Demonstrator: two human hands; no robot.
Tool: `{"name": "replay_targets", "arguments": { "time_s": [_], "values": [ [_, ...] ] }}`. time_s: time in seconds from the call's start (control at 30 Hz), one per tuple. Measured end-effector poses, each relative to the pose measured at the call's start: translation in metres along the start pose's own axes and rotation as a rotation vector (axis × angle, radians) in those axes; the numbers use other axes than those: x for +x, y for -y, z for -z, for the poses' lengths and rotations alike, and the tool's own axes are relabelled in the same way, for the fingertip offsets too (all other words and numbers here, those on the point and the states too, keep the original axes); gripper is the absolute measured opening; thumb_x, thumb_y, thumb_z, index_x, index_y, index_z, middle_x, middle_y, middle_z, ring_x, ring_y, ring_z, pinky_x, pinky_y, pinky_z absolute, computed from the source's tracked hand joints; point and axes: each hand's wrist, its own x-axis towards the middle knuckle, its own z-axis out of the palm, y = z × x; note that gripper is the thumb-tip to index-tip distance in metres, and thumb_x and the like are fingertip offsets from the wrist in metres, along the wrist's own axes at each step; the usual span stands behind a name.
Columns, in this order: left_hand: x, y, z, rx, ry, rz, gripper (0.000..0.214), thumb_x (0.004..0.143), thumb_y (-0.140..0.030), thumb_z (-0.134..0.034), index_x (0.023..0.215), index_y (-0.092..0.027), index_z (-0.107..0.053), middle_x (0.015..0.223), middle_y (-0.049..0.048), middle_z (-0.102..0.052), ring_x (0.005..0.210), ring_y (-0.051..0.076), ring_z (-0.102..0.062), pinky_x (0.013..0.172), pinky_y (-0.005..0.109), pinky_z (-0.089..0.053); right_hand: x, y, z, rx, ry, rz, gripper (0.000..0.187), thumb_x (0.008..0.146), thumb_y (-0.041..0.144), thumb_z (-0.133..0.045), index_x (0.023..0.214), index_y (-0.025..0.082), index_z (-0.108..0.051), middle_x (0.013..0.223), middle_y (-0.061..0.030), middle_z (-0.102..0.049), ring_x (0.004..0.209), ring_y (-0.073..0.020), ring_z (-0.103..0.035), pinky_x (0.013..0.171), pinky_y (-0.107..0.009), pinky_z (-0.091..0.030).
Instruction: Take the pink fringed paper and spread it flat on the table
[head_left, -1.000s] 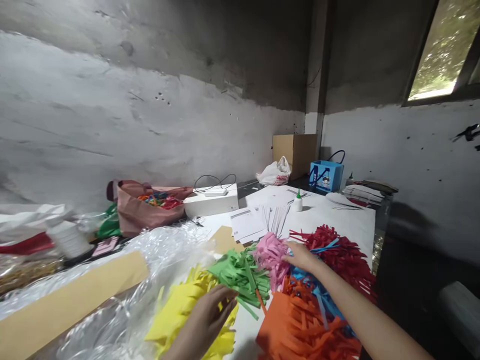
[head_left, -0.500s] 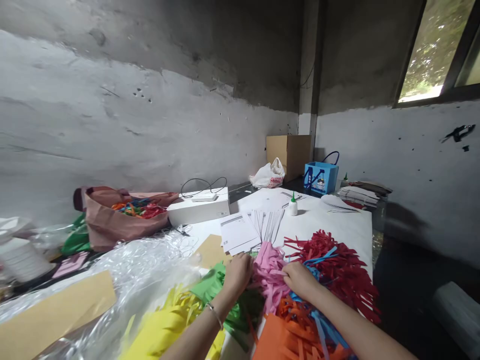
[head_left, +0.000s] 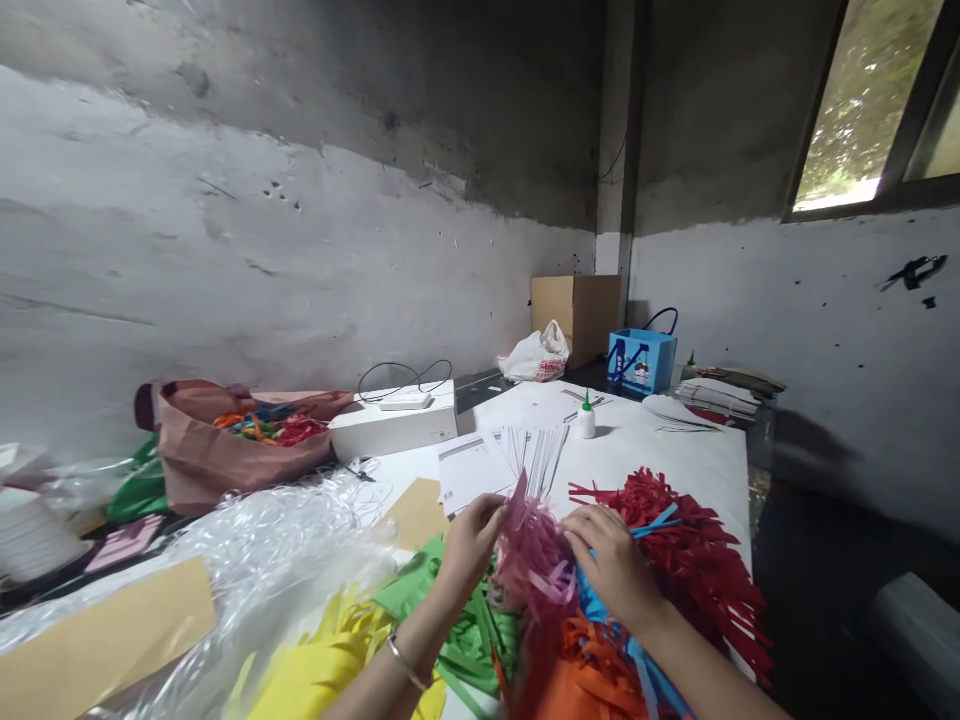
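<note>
A bunch of pink fringed paper (head_left: pixel 536 550) is between my two hands, partly blurred. My left hand (head_left: pixel 476 535) pinches its upper left edge, where a pointed tip sticks up. At its right side, my right hand (head_left: pixel 611 560) has its fingers bent and closed on the pink strips. Red fringed paper (head_left: pixel 675 530) lies to the right, with blue strips (head_left: pixel 592 600) partly under my right hand. Nearer to me are orange fringed paper (head_left: pixel 592 670), green fringed paper (head_left: pixel 472 630) and yellow fringed paper (head_left: pixel 322 670).
A white glue bottle (head_left: pixel 586 420) with a green tip stands beyond my hands, near printed sheets (head_left: pixel 472 465). Clear plastic strands (head_left: pixel 262 540) spread on the left, before a pink bag (head_left: pixel 225 470) of coloured strips. A white box (head_left: pixel 397 425) and blue basket (head_left: pixel 641 360) stand behind.
My right hand has loosened from a fist and its fingers show more. The pink paper has shifted, with a pointed tip now standing up by my left hand.
</note>
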Motion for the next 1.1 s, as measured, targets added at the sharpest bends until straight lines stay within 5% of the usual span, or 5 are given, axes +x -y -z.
{"name": "replay_targets", "arguments": {
  "time_s": [0.23,0.6,0.73,0.87,1.1],
  "values": [
    [-0.034,-0.020,-0.017,-0.338,-0.077,0.042,0.044,0.080,-0.056,-0.071,0.098,-0.016,-0.069,0.090,0.0060,-0.075,0.082,0.021,-0.068,0.076,0.031,-0.053,0.009,0.050,-0.024,0.064,-0.025,-0.025,0.013,0.080,0.011,-0.067,0.090,0.019,-0.070,0.093,-0.0090,-0.071,0.092,-0.0280,-0.062,0.088,-0.042,-0.044],
    [-0.075,0.009,0.018,-0.170,-0.037,0.180,0.044,0.059,-0.055,-0.083,0.075,-0.016,-0.074,0.076,0.0081,-0.071,0.071,0.027,-0.065,0.069,0.039,-0.053,-0.007,0.021,-0.021,0.476,-0.056,-0.254,0.041,0.096,0.045,-0.048,0.088,0.016,-0.076,0.079,-0.0074,-0.077,0.080,-0.0270,-0.072,0.069,-0.031,-0.053],
    [-0.072,-0.001,0.026,-0.130,-0.142,0.113,0.059,0.064,-0.055,-0.080,0.110,-0.019,-0.070,0.124,0.0149,-0.067,0.116,0.035,-0.060,0.095,0.044,-0.048,-0.016,0.035,-0.021,0.596,-0.047,-0.224,0.050,0.094,0.057,-0.049,0.087,0.015,-0.076,0.080,-0.0062,-0.076,0.082,-0.0263,-0.071,0.072,-0.031,-0.055],
    [-0.061,-0.020,0.024,-0.250,-0.062,0.095,0.051,0.072,-0.054,-0.076,0.105,-0.016,-0.073,0.105,0.0132,-0.077,0.093,0.028,-0.071,0.081,0.036,-0.054,-0.019,0.039,-0.023,0.624,-0.044,-0.180,0.051,0.093,0.059,-0.052,0.079,0.016,-0.075,0.072,-0.0048,-0.074,0.072,-0.0226,-0.070,0.065,-0.030,-0.056],
    [-0.059,-0.033,0.045,-0.450,-0.171,0.092,0.042,0.071,-0.050,-0.080,0.093,-0.014,-0.078,0.080,0.0066,-0.079,0.076,0.023,-0.070,0.071,0.030,-0.053,-0.028,0.004,0.001,0.346,-0.464,-0.215,0.036,0.097,0.045,-0.048,0.112,0.019,-0.067,0.114,-0.0169,-0.067,0.109,-0.0325,-0.062,0.097,-0.054,-0.048]
  ]
}}
